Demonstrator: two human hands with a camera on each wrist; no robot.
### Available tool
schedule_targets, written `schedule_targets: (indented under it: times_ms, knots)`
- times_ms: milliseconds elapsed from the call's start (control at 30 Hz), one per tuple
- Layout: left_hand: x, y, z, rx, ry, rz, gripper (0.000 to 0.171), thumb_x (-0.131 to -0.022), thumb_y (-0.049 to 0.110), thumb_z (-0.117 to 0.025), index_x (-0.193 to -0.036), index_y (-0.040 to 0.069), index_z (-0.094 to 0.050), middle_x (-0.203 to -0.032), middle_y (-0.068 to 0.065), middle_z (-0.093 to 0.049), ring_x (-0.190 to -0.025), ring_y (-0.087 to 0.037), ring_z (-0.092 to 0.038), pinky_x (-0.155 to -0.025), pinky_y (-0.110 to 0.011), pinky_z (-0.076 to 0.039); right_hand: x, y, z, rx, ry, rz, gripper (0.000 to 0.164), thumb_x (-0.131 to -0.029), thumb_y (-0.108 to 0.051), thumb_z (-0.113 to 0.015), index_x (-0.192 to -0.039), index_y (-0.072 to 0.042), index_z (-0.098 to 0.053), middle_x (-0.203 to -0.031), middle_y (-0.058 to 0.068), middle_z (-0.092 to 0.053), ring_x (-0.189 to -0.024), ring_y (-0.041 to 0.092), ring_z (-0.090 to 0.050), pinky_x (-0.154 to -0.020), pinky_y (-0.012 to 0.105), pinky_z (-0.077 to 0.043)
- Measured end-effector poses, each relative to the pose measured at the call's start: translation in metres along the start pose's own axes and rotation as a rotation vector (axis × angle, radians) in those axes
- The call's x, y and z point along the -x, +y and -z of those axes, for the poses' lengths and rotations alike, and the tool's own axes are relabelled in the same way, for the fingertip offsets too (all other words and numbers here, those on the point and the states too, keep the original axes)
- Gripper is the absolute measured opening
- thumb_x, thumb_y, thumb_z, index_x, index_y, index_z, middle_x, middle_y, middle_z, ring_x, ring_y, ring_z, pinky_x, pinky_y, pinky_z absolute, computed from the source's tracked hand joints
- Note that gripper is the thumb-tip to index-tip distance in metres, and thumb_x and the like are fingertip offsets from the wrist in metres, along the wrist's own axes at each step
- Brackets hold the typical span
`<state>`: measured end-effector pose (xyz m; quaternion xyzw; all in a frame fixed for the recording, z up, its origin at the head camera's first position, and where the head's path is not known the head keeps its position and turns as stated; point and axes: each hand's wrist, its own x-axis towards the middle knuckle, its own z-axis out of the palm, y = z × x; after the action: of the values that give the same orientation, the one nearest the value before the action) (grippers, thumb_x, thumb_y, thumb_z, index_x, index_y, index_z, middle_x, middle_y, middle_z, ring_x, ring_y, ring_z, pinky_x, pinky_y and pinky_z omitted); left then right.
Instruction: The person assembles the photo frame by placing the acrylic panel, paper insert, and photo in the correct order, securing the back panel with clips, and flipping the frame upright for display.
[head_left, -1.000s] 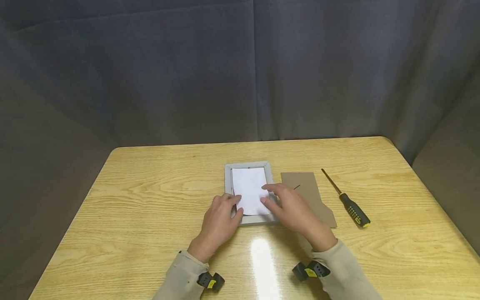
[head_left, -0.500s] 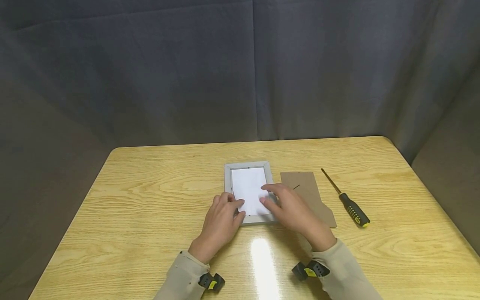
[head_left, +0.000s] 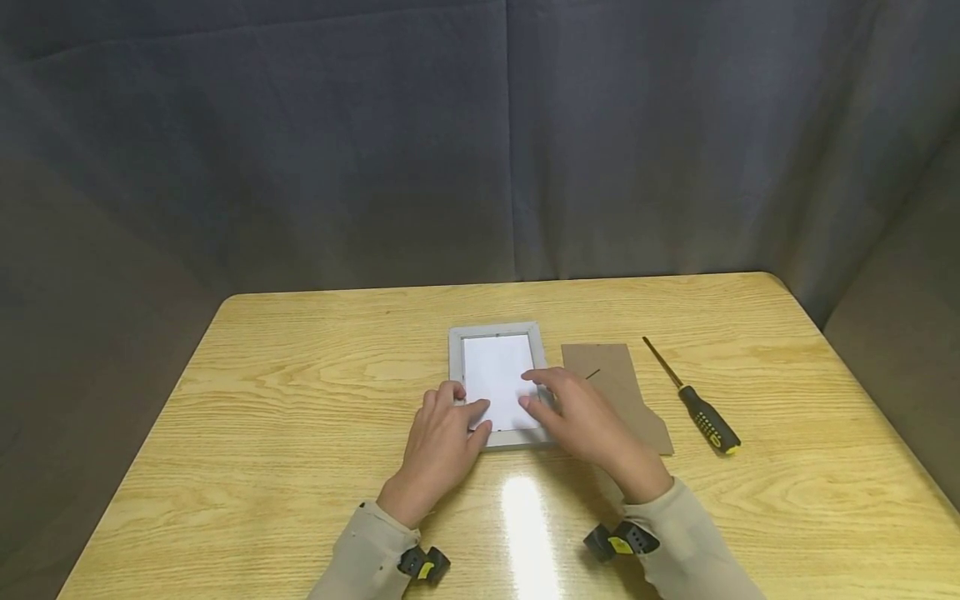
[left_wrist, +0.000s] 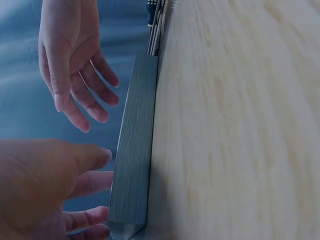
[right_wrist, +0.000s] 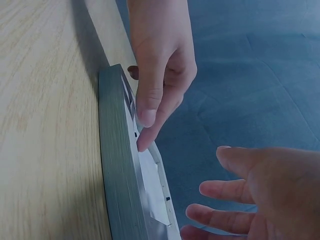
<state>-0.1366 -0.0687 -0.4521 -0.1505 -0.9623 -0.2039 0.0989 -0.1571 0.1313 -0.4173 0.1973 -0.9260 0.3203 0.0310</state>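
Note:
A grey picture frame (head_left: 456, 354) lies face down on the table, a white sheet of paper (head_left: 497, 362) sitting flat inside its recess. At the lower left corner, my left hand (head_left: 441, 443) touches the sheet with its index finger, the thumb near the front rim. My right hand (head_left: 583, 417) hovers over the right side with relaxed, parted fingers, holding nothing. In the right wrist view, the left index finger (right_wrist: 145, 142) reaches down inside the rim, and the right hand (right_wrist: 280, 192) is apart from the frame. The frame's right rim is partly hidden beneath my right hand.
A brown backing board (head_left: 618, 387) with a thin dark leg or slit lies right of the frame, partly behind my right forearm. Farther right is a black and yellow screwdriver (head_left: 708, 421). A dark curtain (head_left: 375, 167) hangs behind the wooden table (head_left: 300, 400).
The paper's edges have dropped from overlapping the frame's inner edge to lying inside the recess. My left fingers have shifted slightly right over the sheet. The right hand has barely moved.

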Motion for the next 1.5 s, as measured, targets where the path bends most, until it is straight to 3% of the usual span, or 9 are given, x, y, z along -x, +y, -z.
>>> schedule_targets:
  times_ms: [233,733,1500]
  knots:
    - [-0.002,0.002,-0.001,0.022,0.001,0.012,0.027,-0.086,0.026,-0.065,-0.108,0.013,-0.074,-0.113,-0.009,-0.055,-0.091,-0.021,-0.042,-0.070,-0.030,-0.036,0.001,0.001,0.001,0.004,0.009,0.003,0.040,-0.091,-0.031,-0.058,-0.120,-0.005,-0.064,-0.122,0.012,-0.062,-0.117,0.028,-0.054,-0.097,0.046,-0.042]
    - [-0.002,0.002,0.004,0.076,0.004,0.036,0.036,-0.087,0.031,-0.061,-0.115,0.009,-0.069,-0.109,-0.008,-0.056,-0.094,-0.021,-0.046,-0.075,-0.033,-0.042,0.001,0.002,0.005,0.003,-0.006,-0.008,0.042,-0.092,-0.034,-0.056,-0.122,-0.005,-0.063,-0.124,0.012,-0.061,-0.118,0.028,-0.053,-0.097,0.046,-0.042]
    - [-0.004,0.002,0.014,0.121,0.041,0.043,0.035,-0.089,0.032,-0.059,-0.117,0.012,-0.067,-0.118,-0.010,-0.061,-0.105,-0.026,-0.053,-0.084,-0.040,-0.046,0.001,0.013,0.013,-0.026,0.029,-0.041,0.044,-0.092,-0.032,-0.056,-0.125,-0.003,-0.060,-0.126,0.017,-0.059,-0.118,0.033,-0.052,-0.097,0.049,-0.041]
